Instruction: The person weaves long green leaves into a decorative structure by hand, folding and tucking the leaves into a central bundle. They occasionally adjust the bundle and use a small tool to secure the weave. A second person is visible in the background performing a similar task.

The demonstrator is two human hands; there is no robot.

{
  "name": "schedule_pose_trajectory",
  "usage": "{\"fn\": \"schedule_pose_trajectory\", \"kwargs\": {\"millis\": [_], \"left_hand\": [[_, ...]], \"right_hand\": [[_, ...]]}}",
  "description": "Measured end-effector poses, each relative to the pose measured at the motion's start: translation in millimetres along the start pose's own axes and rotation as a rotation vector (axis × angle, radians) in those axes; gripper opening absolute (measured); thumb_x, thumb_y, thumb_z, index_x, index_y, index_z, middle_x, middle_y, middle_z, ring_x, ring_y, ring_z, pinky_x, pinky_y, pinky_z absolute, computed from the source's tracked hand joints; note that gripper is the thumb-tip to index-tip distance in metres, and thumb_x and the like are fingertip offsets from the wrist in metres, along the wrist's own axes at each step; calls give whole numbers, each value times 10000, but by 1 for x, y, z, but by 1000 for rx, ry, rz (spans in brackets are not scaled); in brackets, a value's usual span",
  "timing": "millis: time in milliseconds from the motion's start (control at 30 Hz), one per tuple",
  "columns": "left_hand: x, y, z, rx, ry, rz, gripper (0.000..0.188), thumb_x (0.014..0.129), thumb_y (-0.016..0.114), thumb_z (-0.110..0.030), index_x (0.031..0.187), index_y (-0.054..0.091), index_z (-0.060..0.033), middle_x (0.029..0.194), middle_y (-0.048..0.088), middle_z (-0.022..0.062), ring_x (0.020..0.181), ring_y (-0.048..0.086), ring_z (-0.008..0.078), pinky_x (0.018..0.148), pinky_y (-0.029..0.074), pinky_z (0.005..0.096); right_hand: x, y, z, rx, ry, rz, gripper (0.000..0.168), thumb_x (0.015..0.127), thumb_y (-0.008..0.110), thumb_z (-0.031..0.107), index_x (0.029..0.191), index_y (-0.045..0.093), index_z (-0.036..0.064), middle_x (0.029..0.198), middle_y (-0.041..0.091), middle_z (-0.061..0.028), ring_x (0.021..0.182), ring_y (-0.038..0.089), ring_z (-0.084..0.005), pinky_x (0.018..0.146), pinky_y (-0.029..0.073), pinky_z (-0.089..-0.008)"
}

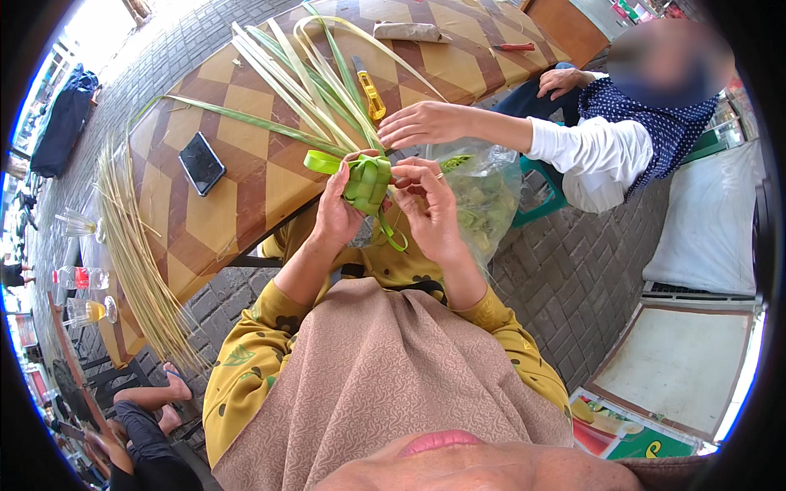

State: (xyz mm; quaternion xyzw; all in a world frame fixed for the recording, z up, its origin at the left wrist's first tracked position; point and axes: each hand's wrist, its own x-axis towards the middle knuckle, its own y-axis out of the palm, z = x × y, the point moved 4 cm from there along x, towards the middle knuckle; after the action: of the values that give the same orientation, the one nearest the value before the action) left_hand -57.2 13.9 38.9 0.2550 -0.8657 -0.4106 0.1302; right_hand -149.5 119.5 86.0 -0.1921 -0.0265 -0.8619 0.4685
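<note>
My left hand (341,212) holds a green woven palm-leaf ketupat pouch (366,184) above the table's near edge. A looped leaf strip (322,162) sticks out from its left side, and a curled leaf end (393,234) hangs below it. The bent fingers of my right hand (430,202), one with a ring, are at the pouch's right edge; whether they pinch a strip cannot be made out. Just beyond the pouch, long palm-leaf strips (301,86) fan out over the table. A co-worker's hand (424,124) reaches to the near ends of these strips.
On the patterned table (245,166) lie a phone (202,163), a yellow box cutter (370,92), a red-handled knife (514,46) and a bundle of thin leaf ribs (132,245). A plastic bag (485,196) of green pieces hangs right. Glasses and a bottle (81,278) stand left.
</note>
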Motion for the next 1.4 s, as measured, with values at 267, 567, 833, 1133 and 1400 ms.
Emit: {"fn": "schedule_pose_trajectory", "kwargs": {"millis": [267,567,833,1133,1400], "left_hand": [[1,-1,-3,196,67,6,487,939,430,-393,1256,413,-24,1016,592,83,819,603,148,635,525,275],[0,-8,-14,789,509,-151,586,899,524,-376,1318,342,-9,1232,424,151,1097,470,249,887,430,386],[-20,41,-11,1767,687,-71,594,651,695,-52,1209,541,-187,1404,172,254,1316,185,454,1057,271,488],[-13,30,-8,1754,821,-53,550,604,694,-40,1128,583,-163,1378,227,258,1247,287,464,1003,344,515],[-9,17,-17,1783,1006,-38,460,602,734,-112,1045,611,-146,1341,245,240,1240,303,452,972,393,495]], "right_hand": [[0,12,-6,62,82,-36,187,785,576,-105,940,523,-13,1047,474,-121,794,524,-192,670,476,-289],[7,2,-25,-342,-46,-14,90,814,564,-45,838,478,-46,1054,446,-144,857,499,-232,731,457,-332],[7,3,-26,46,56,90,51,834,556,-2,828,509,-21,1177,415,-140,911,486,-221,762,439,-305],[5,13,-15,-22,31,143,53,836,580,13,849,544,-24,1310,368,-128,1126,449,-233,866,407,-307],[-5,16,-25,119,115,171,61,823,588,-36,857,579,13,1340,352,-138,1190,423,-264,924,384,-344]]}}
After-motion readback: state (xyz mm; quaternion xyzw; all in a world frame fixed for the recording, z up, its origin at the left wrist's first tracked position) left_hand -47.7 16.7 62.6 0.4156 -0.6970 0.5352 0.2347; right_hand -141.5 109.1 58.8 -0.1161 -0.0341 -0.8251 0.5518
